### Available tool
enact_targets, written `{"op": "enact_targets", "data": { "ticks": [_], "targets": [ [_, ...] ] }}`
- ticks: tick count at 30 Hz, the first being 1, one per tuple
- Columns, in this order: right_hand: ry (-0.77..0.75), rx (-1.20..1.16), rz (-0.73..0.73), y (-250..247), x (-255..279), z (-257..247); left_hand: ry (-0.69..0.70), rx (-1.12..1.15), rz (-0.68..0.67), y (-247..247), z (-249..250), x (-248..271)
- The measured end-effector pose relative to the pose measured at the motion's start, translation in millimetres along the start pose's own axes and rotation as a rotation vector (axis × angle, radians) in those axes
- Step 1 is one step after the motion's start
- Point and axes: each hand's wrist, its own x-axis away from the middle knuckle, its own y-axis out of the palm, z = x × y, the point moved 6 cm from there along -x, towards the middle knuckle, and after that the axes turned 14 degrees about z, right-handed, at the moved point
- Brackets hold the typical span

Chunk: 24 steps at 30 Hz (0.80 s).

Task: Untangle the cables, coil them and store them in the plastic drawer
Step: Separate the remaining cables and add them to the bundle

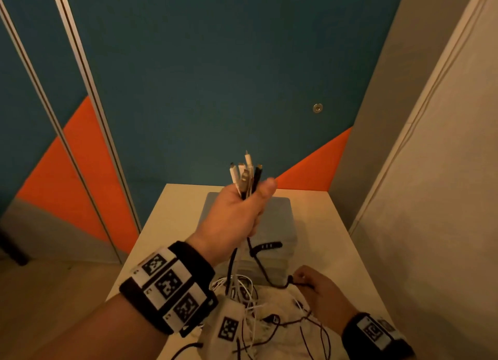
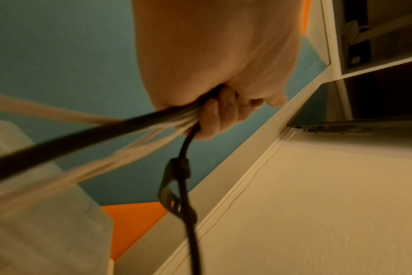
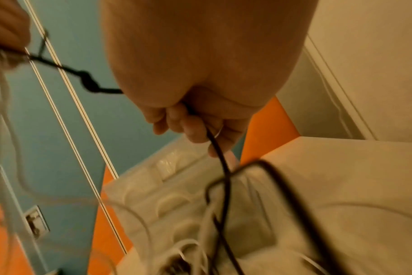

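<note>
My left hand (image 1: 242, 209) is raised above the table and grips a bundle of cable ends (image 1: 246, 175), white and black plugs sticking up out of the fist. In the left wrist view the cords (image 2: 129, 126) leave the curled fingers (image 2: 214, 115). A black cable (image 1: 260, 265) with a strap tie (image 1: 266, 246) runs down from that fist to my right hand (image 1: 315, 287), which pinches it low over the table. The right wrist view shows this black cable (image 3: 219, 148) passing through the fingers (image 3: 191, 128). A tangle of white and black cables (image 1: 250, 305) lies below. The plastic drawer unit (image 1: 269, 225) stands behind.
The white table (image 1: 336, 238) sits in a corner, with a blue and orange wall (image 1: 215, 77) behind and a white panel (image 1: 431, 171) on the right. A white cloth or bag (image 1: 275, 295) lies under the tangle. A laptop (image 2: 329, 126) shows on a shelf.
</note>
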Motion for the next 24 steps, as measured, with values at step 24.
{"op": "enact_targets", "data": {
  "ticks": [24],
  "targets": [
    [-0.253,-0.223,0.241,-30,-23,-102,-0.049,-0.288,-0.03,26,-29,13]
  ]
}}
